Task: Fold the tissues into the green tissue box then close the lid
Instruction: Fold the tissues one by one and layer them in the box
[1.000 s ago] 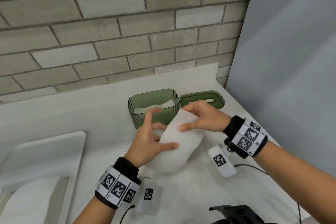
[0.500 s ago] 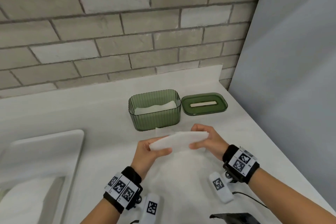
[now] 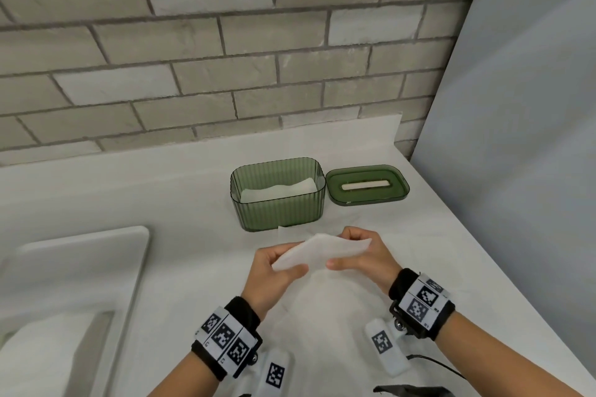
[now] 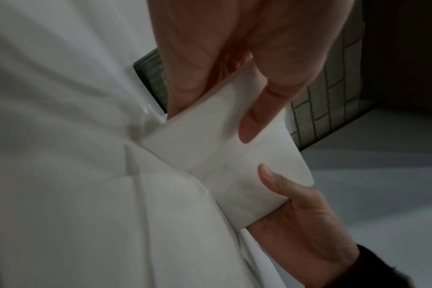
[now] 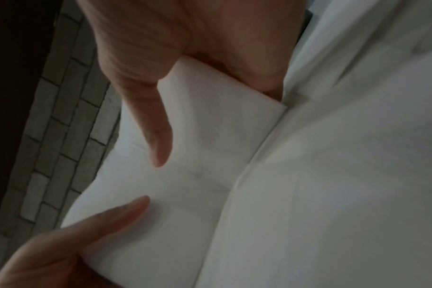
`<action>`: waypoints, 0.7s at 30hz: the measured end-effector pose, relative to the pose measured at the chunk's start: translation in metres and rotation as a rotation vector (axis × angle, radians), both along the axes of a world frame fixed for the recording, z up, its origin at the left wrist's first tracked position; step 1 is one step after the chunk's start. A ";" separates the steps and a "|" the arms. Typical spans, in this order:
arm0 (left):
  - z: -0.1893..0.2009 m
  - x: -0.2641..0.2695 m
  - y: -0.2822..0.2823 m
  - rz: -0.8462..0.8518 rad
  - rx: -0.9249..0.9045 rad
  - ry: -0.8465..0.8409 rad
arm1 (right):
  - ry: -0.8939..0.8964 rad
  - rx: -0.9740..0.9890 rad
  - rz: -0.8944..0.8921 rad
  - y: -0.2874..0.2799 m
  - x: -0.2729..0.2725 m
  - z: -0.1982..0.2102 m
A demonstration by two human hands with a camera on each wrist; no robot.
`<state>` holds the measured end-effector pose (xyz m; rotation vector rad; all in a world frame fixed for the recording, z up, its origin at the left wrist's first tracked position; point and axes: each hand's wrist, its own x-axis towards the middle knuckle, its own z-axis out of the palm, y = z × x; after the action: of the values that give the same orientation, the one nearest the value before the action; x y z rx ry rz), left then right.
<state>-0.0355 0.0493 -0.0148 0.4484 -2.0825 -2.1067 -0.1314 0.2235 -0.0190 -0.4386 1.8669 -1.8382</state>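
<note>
The ribbed green tissue box (image 3: 277, 209) stands open on the counter with a white tissue (image 3: 283, 191) lying inside. Its green slotted lid (image 3: 367, 185) lies flat just right of it. In front of the box I hold a folded white tissue (image 3: 322, 251) above the counter. My left hand (image 3: 285, 266) pinches its left end and my right hand (image 3: 346, 251) pinches its right end. The wrist views show both thumbs on top of the folded tissue (image 4: 222, 155) (image 5: 202, 152) and fingers beneath. More white tissue (image 3: 325, 313) lies spread on the counter under my hands.
A white sink basin (image 3: 96, 255) is set into the counter at the left. A brick wall (image 3: 225, 58) runs behind the box, and a grey panel (image 3: 516, 171) bounds the counter on the right. Cables and white tag blocks hang from my wrists.
Both hands came back from in front of the box toward me and lower. The tissue, held up loosely before, is now folded into a flat strip between them.
</note>
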 end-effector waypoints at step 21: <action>0.092 -0.072 -0.106 0.212 -0.449 0.048 | 0.454 0.244 -0.084 -0.073 -0.097 0.099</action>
<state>-0.1075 -0.0571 0.0775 0.5174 -2.2729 -1.4629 -0.2284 0.1500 0.0799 -0.7472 2.4084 -1.6266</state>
